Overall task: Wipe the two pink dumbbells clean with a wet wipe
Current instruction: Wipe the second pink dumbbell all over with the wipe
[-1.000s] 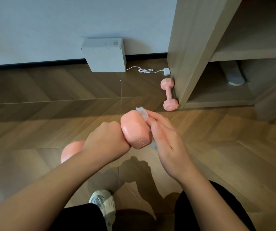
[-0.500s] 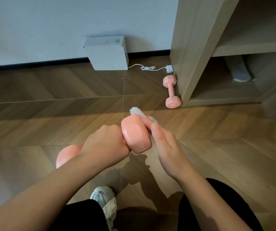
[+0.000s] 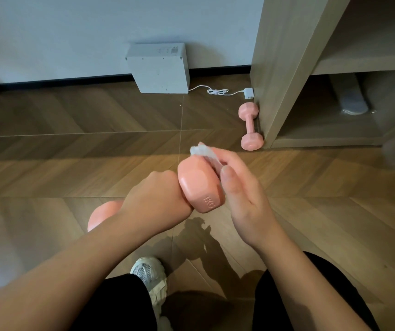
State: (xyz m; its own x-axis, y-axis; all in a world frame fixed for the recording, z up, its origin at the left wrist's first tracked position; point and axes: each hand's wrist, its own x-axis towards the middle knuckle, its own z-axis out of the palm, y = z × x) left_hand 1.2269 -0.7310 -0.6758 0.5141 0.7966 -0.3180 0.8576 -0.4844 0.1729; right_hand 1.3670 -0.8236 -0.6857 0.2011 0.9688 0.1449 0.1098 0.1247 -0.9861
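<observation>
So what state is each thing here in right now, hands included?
left hand: grips the held dumbbell by its handle.
held dumbbell: lifted off the floor, tilted.
right hand: presses the wet wipe on its upper head.
wet wipe: crumpled, pinched against that head.
floor dumbbell: lying untouched beside the shelf unit.
cable: loosely bundled midway, running from the white box.

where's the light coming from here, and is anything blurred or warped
Head view: the held dumbbell, left hand and right hand throw a shadow on the floor toward the shoe, so light likely comes from ahead and above; same view, the wet wipe looks soft; the wide lens tilts the cabinet and slants the baseboard.
</observation>
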